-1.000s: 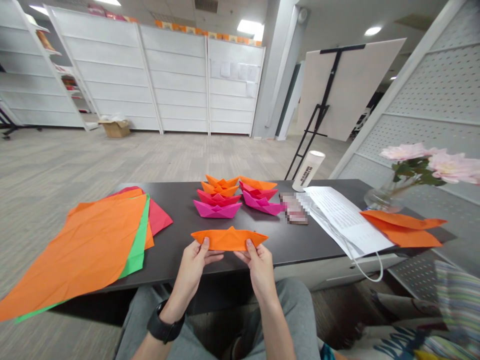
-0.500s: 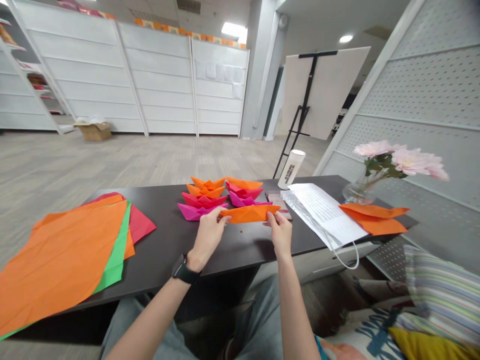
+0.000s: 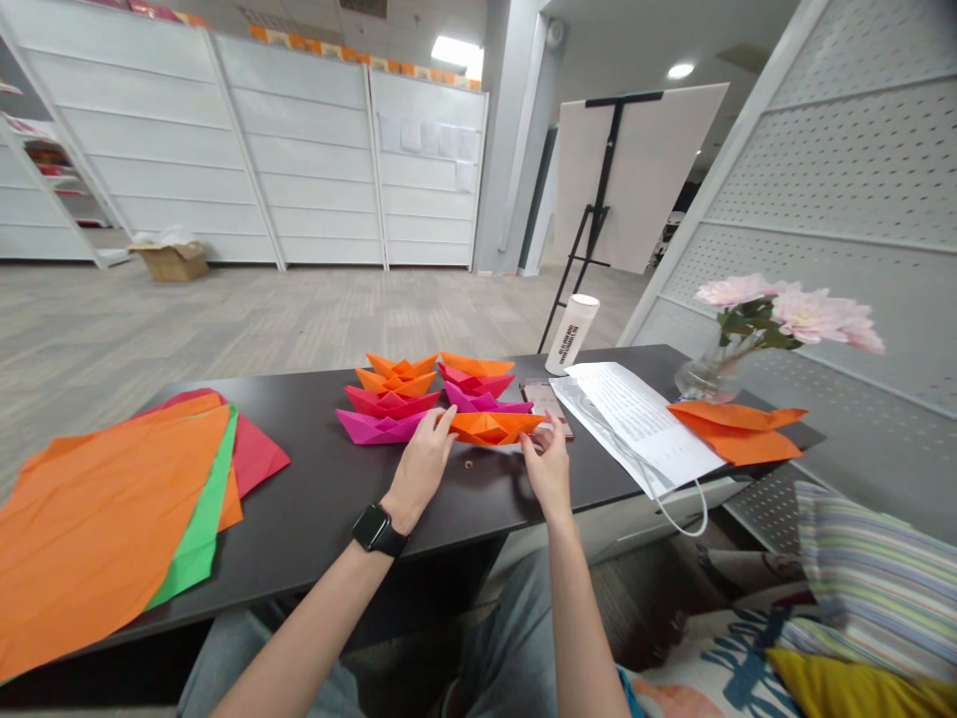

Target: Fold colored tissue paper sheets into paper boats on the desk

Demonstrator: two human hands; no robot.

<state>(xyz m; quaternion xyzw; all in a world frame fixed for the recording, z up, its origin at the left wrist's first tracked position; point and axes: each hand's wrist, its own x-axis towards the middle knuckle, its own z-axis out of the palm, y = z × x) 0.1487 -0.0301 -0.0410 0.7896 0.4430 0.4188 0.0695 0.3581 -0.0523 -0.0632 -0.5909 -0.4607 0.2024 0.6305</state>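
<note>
An orange paper boat (image 3: pixel 494 429) is at the near end of the right-hand row of folded boats, on or just above the dark table. My left hand (image 3: pixel 423 461) pinches its left tip, and my right hand (image 3: pixel 549 469) has thumb and fingers closed round its right tip. Directly behind it is a magenta paper boat (image 3: pixel 482 401), with red and orange ones farther back. In the left-hand row, another magenta paper boat (image 3: pixel 378 427) lies nearest, close to my left fingers, followed by a red paper boat (image 3: pixel 390 403) and orange ones.
Large orange paper sheets (image 3: pixel 112 499), with green and red ones beneath, cover the table's left side. To the right are a phone (image 3: pixel 557 414), a white bottle (image 3: pixel 572 335), printed pages (image 3: pixel 635 419) with a white cable, folded orange paper (image 3: pixel 737 439) and a flower vase (image 3: pixel 703 379).
Both hands have set the orange boat slightly lower and closer into the row. It has turned from a flat strip look to an opened boat showing its middle peak. The view shifted slightly.
</note>
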